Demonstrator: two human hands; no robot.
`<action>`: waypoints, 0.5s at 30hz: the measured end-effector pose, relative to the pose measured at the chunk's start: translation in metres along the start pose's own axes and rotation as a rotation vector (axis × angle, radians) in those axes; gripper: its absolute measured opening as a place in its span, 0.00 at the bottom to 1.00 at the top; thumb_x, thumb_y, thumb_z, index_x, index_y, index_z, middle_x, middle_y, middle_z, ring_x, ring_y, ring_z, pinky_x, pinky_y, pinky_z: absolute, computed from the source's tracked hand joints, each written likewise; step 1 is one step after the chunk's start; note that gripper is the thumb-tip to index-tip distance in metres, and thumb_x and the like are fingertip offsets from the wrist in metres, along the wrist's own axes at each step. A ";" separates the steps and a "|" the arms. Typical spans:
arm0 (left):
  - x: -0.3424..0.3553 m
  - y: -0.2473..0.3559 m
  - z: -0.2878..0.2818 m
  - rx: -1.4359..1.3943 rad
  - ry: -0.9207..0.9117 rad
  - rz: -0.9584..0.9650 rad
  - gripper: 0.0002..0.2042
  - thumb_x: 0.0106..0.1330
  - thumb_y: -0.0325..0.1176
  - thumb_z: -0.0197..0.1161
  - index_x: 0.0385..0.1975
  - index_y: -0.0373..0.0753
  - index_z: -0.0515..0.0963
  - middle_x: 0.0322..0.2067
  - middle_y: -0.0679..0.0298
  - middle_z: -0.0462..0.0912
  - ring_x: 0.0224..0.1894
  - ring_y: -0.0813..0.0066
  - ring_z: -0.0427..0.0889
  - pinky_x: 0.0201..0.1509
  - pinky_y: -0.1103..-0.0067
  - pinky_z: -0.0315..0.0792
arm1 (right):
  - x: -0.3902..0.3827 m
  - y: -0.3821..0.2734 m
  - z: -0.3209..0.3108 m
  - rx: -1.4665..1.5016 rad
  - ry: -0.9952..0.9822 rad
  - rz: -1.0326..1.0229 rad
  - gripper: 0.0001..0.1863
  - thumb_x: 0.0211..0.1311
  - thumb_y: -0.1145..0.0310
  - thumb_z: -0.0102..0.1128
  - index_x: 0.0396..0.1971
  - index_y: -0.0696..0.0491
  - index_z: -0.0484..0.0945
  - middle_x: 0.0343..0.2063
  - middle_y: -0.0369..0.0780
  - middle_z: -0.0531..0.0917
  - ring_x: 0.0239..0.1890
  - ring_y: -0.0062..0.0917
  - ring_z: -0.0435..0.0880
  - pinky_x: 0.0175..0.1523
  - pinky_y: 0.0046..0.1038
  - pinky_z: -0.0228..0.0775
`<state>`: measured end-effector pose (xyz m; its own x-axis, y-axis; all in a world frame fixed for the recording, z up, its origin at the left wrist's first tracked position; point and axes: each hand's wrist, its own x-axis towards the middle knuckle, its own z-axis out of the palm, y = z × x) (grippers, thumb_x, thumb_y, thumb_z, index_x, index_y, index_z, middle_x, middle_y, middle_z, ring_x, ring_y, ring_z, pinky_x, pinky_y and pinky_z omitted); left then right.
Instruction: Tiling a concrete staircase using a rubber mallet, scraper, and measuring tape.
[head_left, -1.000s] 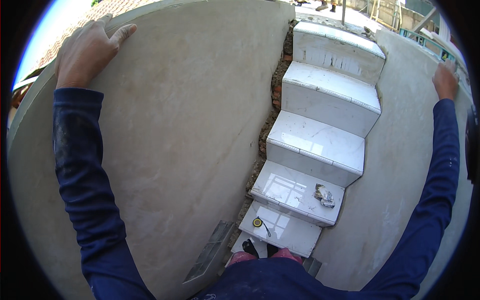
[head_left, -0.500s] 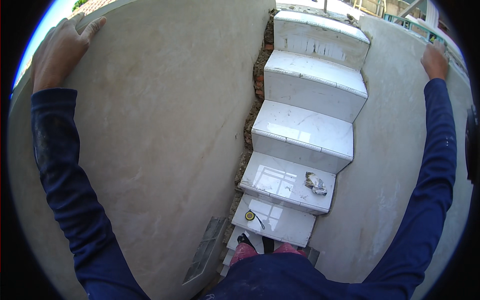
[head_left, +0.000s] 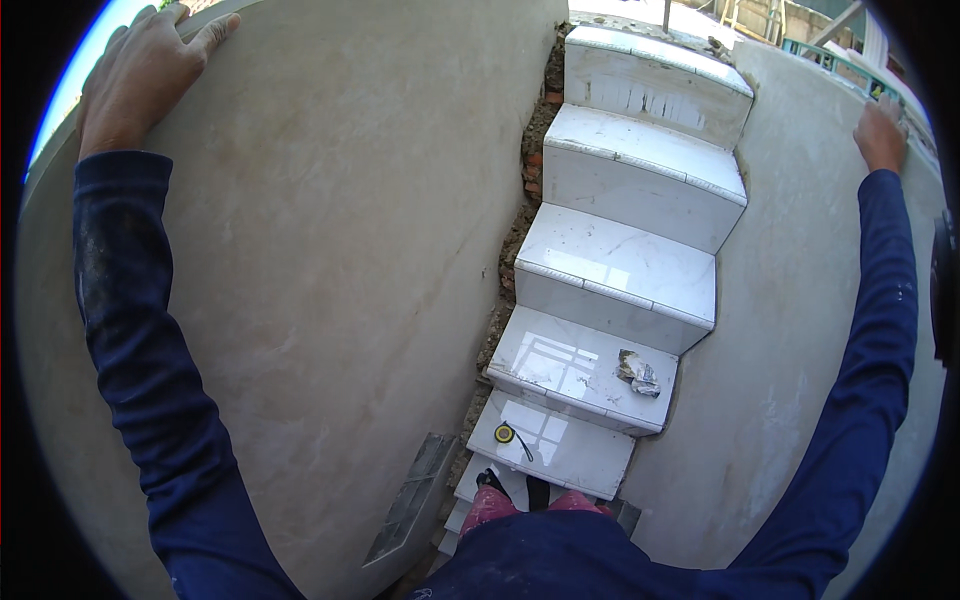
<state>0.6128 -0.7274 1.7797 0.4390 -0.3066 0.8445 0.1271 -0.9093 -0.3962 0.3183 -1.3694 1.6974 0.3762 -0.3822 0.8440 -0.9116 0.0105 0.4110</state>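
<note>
My left hand rests on top of the left plastered wall, its thumb spread along the near side and its other fingers laid over the rim, partly hidden. Across the stairwell, my right hand lies on the top edge of the right wall, small in view, fingers reaching over the edge. Neither hand holds a loose object. Between the walls climbs a stair of glossy white tiles. A yellow and black tape measure with a dark strap lies on a low step, just ahead of my feet.
A crumpled, dirty wrapper sits on the step above the tape measure. Rough brick and mortar show in the gap along the stair's left side. A grey panel leans low at the left wall. A green railing stands beyond the right wall.
The view has shifted slightly, so the stairs and both hands appear a little farther right and lower. Both hands remain on the wall tops.
</note>
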 end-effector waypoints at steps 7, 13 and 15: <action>0.007 -0.006 0.030 -0.084 0.133 0.051 0.33 0.61 0.64 0.56 0.48 0.37 0.81 0.37 0.55 0.85 0.41 0.60 0.84 0.48 0.64 0.78 | 0.004 0.008 0.011 -0.048 0.058 -0.005 0.12 0.59 0.69 0.55 0.43 0.49 0.81 0.56 0.38 0.74 0.61 0.34 0.69 0.60 0.46 0.65; 0.004 -0.003 0.026 -0.055 0.180 0.053 0.33 0.62 0.64 0.56 0.50 0.38 0.80 0.41 0.54 0.83 0.46 0.59 0.82 0.53 0.64 0.75 | 0.002 0.007 0.010 -0.021 0.043 0.001 0.13 0.58 0.68 0.55 0.43 0.50 0.81 0.56 0.38 0.74 0.61 0.34 0.69 0.59 0.45 0.66; 0.002 0.000 0.024 -0.047 0.189 0.048 0.34 0.62 0.65 0.55 0.51 0.37 0.80 0.44 0.54 0.83 0.48 0.59 0.81 0.54 0.65 0.74 | 0.001 0.009 0.006 0.002 0.042 0.004 0.13 0.59 0.68 0.55 0.43 0.50 0.81 0.56 0.38 0.74 0.61 0.33 0.69 0.59 0.45 0.66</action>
<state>0.6350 -0.7208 1.7724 0.2684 -0.3937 0.8792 0.0663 -0.9030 -0.4246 0.3098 -1.3756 1.6996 0.3796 -0.3428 0.8593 -0.9131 0.0103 0.4075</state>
